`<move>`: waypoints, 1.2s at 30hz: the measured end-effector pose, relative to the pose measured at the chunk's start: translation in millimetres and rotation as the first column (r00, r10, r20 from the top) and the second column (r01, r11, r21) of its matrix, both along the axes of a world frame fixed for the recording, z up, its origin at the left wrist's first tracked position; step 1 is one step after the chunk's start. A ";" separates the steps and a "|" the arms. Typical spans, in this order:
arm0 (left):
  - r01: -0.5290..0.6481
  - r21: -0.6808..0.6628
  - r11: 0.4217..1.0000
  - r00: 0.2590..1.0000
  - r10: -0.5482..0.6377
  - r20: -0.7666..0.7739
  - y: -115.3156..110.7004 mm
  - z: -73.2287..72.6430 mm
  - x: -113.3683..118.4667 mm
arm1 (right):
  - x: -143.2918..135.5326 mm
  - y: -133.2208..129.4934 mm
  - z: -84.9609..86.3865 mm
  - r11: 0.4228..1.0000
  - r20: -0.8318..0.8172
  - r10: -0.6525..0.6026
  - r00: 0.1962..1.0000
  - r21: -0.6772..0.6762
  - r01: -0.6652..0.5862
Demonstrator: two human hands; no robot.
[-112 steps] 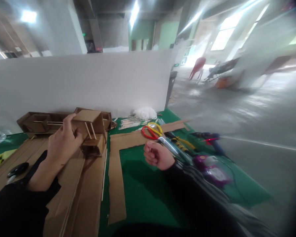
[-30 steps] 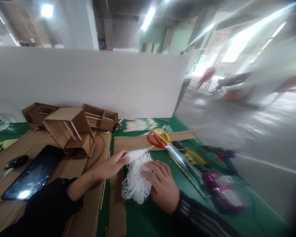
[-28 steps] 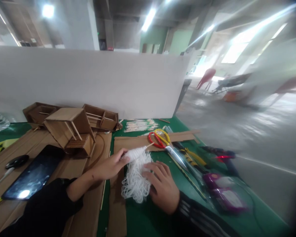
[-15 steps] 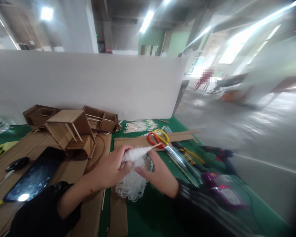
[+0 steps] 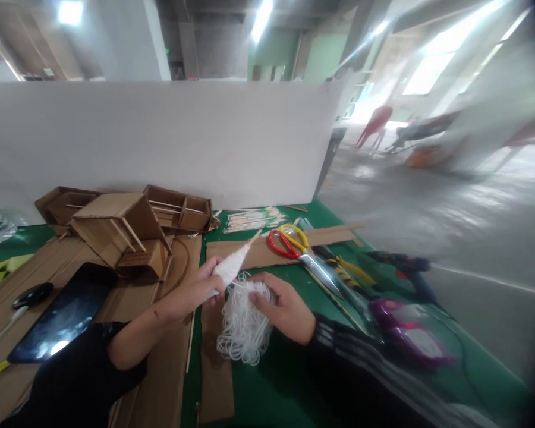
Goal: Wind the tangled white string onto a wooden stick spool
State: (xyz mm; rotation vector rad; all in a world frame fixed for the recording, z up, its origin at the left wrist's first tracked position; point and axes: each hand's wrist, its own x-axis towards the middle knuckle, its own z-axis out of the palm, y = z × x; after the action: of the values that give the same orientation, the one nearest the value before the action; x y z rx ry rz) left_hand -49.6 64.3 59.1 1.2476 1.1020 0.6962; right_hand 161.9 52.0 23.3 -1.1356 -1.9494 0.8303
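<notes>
My left hand is closed around a stick wound with white string, a spindle shape whose bare wooden tip points up and to the right. Just right of it, my right hand grips a loose hank of white cord, thumb in front and fingers behind. The coils hang down over the green tabletop and a cardboard strip. A thin strand seems to run between the wound stick and the hank. Beyond my right hand lie scissors with one red and one yellow handle loop.
Cardboard box pieces and a black phone are on the left, over cardboard sheets. Thin sticks lie at the back by a white partition. Pliers, a drill-like tool and a purple package occupy the right.
The wound stick has swung from nearly level to tilted, its tip raised. My right hand has moved from near the tip down onto the cord hank, which now shows more fully.
</notes>
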 end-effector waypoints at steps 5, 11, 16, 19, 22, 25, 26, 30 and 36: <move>-0.018 -0.107 0.994 0.990 0.032 0.136 -1.8 2.6 -2.5 | 8.2 3.2 -4.9 0.996 0.028 -0.077 0.997 -0.036 0.078; 0.097 0.021 0.995 0.993 -0.098 0.061 -3.8 -5.2 3.9 | 16.9 3.3 -9.1 0.994 0.051 -0.102 0.993 -0.034 0.104; 0.094 0.083 0.992 0.995 -0.096 0.025 -5.2 -12.9 12.1 | 24.0 -4.4 1.7 0.948 0.010 -0.170 0.985 0.273 0.161; 0.097 0.085 0.992 0.994 -0.100 0.035 -8.2 -14.1 14.9 | 21.3 -12.1 8.6 0.874 -0.008 -0.181 0.984 0.457 0.164; 0.083 0.123 0.989 0.996 -0.080 -0.034 -10.2 -16.9 16.9 | 12.4 -15.6 3.0 0.910 0.157 -0.065 0.985 0.415 -0.006; 0.084 0.156 0.984 0.990 -0.065 -0.125 -9.6 -26.7 17.5 | 3.4 -14.1 -12.5 0.960 0.308 -0.045 0.950 0.276 -0.044; 0.085 0.159 0.984 0.988 -0.063 -0.143 -8.9 -31.3 17.3 | 1.4 -13.3 -17.6 0.969 0.316 -0.051 0.947 0.245 -0.030; 0.075 0.176 0.981 0.985 -0.046 -0.166 -6.7 -48.0 15.7 | -2.7 -12.8 -29.2 0.984 0.247 -0.042 0.968 0.177 -0.002; 0.094 0.260 0.961 0.948 -0.006 -0.318 -8.4 -55.5 16.7 | -5.0 -15.8 -27.4 0.997 0.084 -0.074 0.994 0.005 0.074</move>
State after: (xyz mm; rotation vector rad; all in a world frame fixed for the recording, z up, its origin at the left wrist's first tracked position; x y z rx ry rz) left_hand -32.9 55.9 3.6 1.6609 1.2581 0.6376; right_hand 157.0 36.2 -4.2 -1.2522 -1.9629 0.7523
